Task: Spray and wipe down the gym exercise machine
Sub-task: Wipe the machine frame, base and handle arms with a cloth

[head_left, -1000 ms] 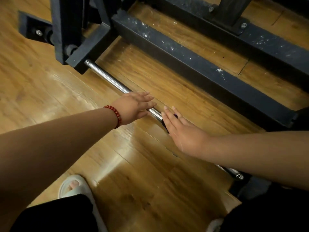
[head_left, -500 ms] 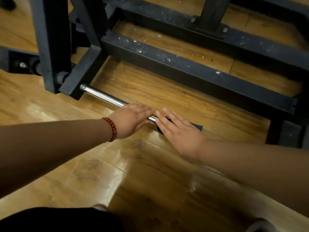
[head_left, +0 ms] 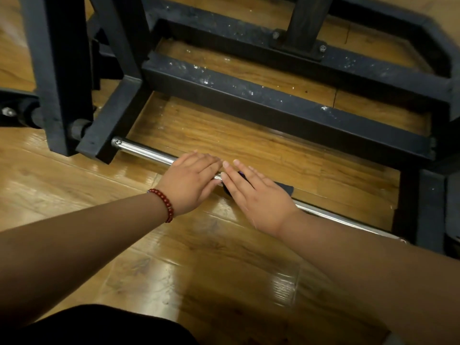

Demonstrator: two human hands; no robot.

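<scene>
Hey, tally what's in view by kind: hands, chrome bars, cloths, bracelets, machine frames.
hands: 2 (left hand, right hand)
chrome bar: 1
dark cloth: 1
bead bracelet: 1
machine frame: 1
Total: 6

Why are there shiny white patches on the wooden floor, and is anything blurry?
In the head view, light glares off the glossy wooden floor and streaks the shiny chrome bar; the dark metal machine frame looks dim; the far-left floor looks smeared, and the wide lens bends straight beams.
</scene>
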